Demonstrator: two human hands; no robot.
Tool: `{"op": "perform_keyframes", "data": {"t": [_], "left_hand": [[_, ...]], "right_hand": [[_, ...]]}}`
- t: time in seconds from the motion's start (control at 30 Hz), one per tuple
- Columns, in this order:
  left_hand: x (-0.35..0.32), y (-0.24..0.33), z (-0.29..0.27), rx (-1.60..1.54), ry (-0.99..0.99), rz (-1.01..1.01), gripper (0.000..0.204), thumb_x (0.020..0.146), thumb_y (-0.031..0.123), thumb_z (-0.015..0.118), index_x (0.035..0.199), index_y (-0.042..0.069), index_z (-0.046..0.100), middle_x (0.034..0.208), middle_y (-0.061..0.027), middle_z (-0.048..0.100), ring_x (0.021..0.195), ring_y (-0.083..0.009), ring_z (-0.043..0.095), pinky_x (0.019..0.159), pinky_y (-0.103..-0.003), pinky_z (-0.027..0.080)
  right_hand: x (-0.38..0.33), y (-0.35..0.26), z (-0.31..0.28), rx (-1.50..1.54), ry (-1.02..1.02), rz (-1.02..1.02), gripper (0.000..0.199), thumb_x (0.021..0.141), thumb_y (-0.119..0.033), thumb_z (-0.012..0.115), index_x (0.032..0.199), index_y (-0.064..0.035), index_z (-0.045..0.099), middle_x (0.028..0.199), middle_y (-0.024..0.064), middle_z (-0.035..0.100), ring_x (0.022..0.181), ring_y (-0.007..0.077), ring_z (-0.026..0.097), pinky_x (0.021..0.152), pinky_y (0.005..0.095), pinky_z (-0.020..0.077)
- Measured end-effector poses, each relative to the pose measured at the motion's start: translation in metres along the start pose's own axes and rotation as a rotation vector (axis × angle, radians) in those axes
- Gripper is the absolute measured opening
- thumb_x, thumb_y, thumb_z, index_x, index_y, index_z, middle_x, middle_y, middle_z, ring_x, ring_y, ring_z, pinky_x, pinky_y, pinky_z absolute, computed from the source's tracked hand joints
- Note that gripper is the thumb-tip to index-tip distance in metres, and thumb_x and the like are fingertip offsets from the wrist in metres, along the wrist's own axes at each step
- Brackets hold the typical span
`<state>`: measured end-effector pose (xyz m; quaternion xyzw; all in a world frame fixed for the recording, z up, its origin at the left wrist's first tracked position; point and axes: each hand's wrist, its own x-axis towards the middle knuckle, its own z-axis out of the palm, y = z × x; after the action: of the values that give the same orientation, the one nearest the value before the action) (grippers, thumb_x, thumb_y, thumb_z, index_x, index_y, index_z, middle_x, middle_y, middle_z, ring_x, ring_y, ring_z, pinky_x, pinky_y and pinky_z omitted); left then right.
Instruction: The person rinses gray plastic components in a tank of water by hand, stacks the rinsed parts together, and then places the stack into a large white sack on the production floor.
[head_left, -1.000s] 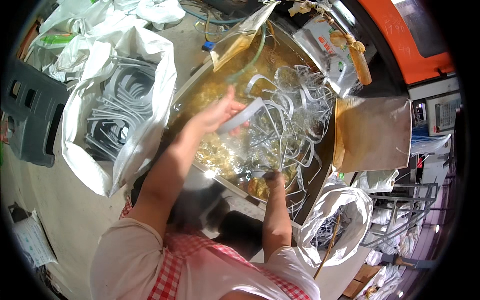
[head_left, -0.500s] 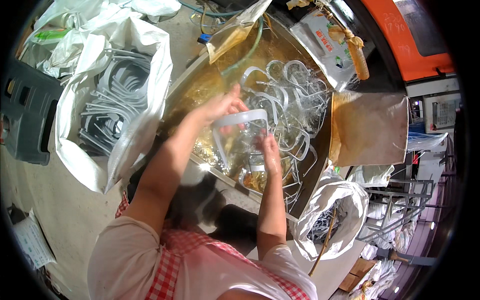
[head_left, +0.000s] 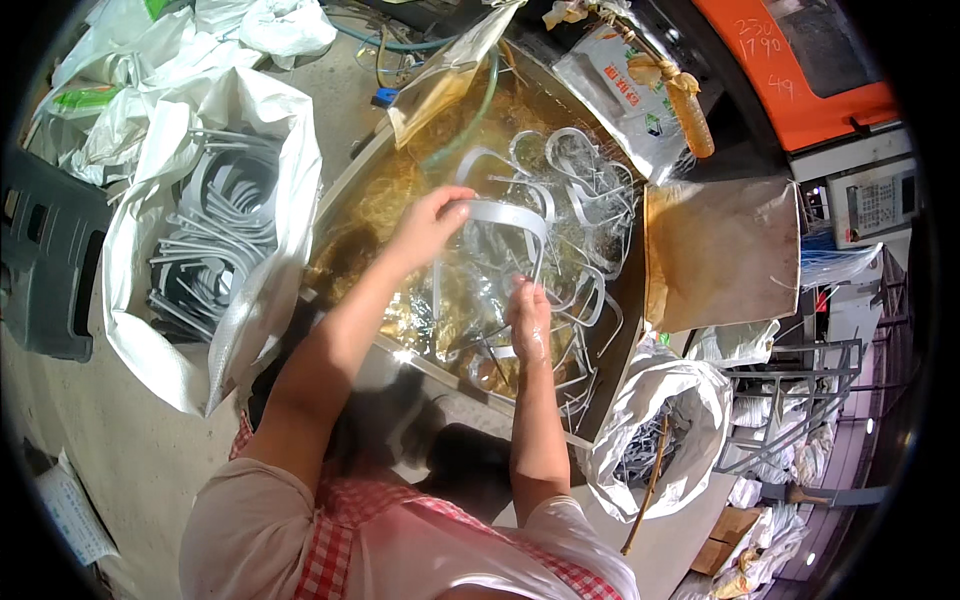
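I now have both hands on one bent metal frame (head_left: 495, 262) lifted above the tub (head_left: 345, 195), left hand (head_left: 430, 222) gripping its top, right hand (head_left: 527, 318) holding its lower edge, where a second ago only the left hand reached in.

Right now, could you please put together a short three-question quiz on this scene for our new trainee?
1. True or false: the left hand grips the top of a bent metal frame above the tank of yellowish liquid.
2. Which container holds the dry stack of similar frames on the person's left? A) the open white sack B) a cardboard box C) a blue bucket
3. Fill in: the right hand holds the frame at its ____ end.

Key: 1 true; 2 A; 3 lower.
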<state>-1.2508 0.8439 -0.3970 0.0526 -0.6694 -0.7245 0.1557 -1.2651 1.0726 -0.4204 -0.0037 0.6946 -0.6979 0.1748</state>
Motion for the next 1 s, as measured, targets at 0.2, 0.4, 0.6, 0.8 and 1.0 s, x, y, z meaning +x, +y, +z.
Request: {"op": "perform_keyframes", "data": {"t": [0.2,0.4,0.6,0.8,1.0], "left_hand": [[-0.004,0.014,0.003,0.103,0.013,0.111,0.032,0.081,0.004,0.051,0.113,0.002,0.055,0.115,-0.0113,0.055,0.109,-0.0201,0.049,0.095,-0.03,0.034],[-0.008,0.015,0.006,0.128,-0.003,0.131,0.039,0.081,0.003,0.05,0.12,0.005,0.051,0.126,-0.0129,0.046,0.12,-0.022,0.041,0.1,-0.031,0.03],[-0.008,0.015,0.009,0.13,-0.005,0.104,0.042,0.082,0.006,0.051,0.124,0.006,0.047,0.133,-0.0128,0.039,0.125,-0.0227,0.034,0.102,-0.032,0.027],[-0.014,0.024,0.017,0.451,-0.109,0.186,0.053,0.082,0.015,0.053,0.132,0.007,0.035,0.142,-0.0138,0.023,0.133,-0.0278,0.016,0.106,-0.037,0.019],[-0.026,0.034,0.038,0.698,-0.121,0.249,0.065,0.081,0.025,0.056,0.135,0.006,0.026,0.145,-0.0157,0.01,0.134,-0.035,0.003,0.107,-0.042,0.014]], "right_hand": [[-0.002,-0.006,0.004,-0.017,0.052,-0.013,0.033,0.089,-0.035,0.05,0.1,-0.0037,0.052,0.057,-0.0059,0.037,0.045,0.0044,0.031,0.042,0.0204,0.0247],[-0.003,-0.003,0.0,0.024,0.042,-0.058,0.031,0.089,-0.034,0.05,0.098,-0.0041,0.052,0.056,-0.0058,0.036,0.045,0.0045,0.03,0.041,0.0202,0.0234],[-0.005,-0.008,0.002,0.05,0.083,-0.038,0.028,0.089,-0.032,0.05,0.096,-0.0051,0.052,0.056,-0.0054,0.037,0.045,0.0049,0.03,0.041,0.0205,0.024],[-0.003,-0.01,0.007,0.085,0.136,-0.046,0.02,0.09,-0.028,0.05,0.085,-0.0084,0.05,0.054,-0.0052,0.037,0.043,0.005,0.03,0.04,0.0208,0.024],[-0.004,-0.008,0.016,0.042,0.111,-0.091,0.016,0.089,-0.024,0.051,0.083,-0.0104,0.047,0.054,-0.0055,0.039,0.042,0.0044,0.031,0.038,0.0199,0.0239]]}}
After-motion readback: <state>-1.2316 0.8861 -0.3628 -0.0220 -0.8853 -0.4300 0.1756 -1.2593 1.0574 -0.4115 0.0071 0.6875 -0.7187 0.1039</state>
